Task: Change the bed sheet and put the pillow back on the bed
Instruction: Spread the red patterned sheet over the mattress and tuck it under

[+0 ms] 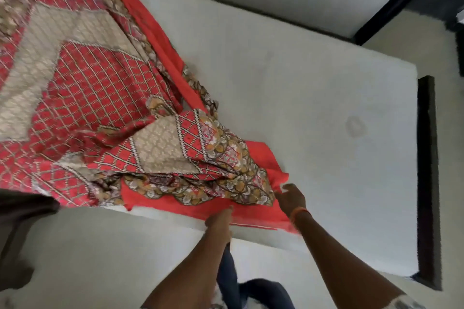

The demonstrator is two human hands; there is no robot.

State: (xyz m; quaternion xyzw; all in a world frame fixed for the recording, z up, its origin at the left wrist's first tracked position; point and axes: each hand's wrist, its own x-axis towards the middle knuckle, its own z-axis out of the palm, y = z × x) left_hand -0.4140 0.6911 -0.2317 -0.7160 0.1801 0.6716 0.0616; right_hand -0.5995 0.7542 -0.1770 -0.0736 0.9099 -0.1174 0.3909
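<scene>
The red patterned sheet point(100, 78) lies bunched and half spread over the left of the bare mattress point(313, 83), its plain red border hanging over the near edge, so I'd say spreading is under way. The left hand point(221, 218) pinches that border; the right hand point(291, 198) touches it, fingers loosely apart. Next the sheet wants drawing across the uncovered side; no pillow or container shows.

Bare forearms; thin orange thread wristband point(300, 211) on the right wrist, dark blue denim jeans point(251, 286) at six o'clock.
</scene>
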